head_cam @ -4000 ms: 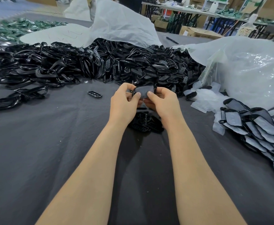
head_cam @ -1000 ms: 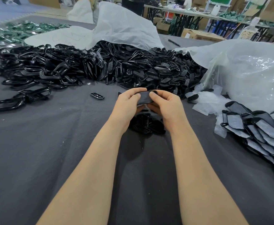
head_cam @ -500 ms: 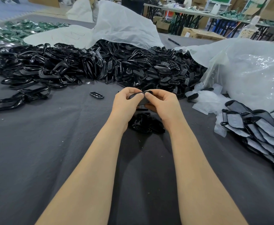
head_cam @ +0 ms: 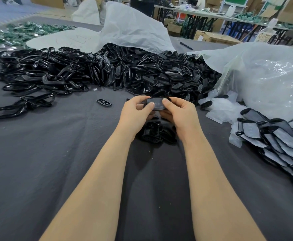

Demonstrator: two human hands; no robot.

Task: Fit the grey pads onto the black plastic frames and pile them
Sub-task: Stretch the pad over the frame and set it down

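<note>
My left hand (head_cam: 136, 115) and my right hand (head_cam: 178, 113) together hold one black plastic frame with a grey pad (head_cam: 157, 104) on it, just above the table's middle. Both thumbs press on the pad's top face while the fingers curl under the frame. Below the hands lies a small heap of black frames (head_cam: 157, 133). At the right edge sits a pile of frames with grey pads fitted (head_cam: 279, 141). A big heap of loose black frames (head_cam: 118, 73) spreads across the far side.
The dark grey cloth (head_cam: 38, 162) covers the table. A single black frame (head_cam: 104, 102) lies left of my hands. White plastic sacks (head_cam: 135, 30) and a clear bag (head_cam: 267, 79) stand behind and to the right. Clear film scraps (head_cam: 220, 110) lie beside the padded pile.
The frame has been turned so the grey pad faces up, and both thumbs now press on it. The hands stayed at the same spot.
</note>
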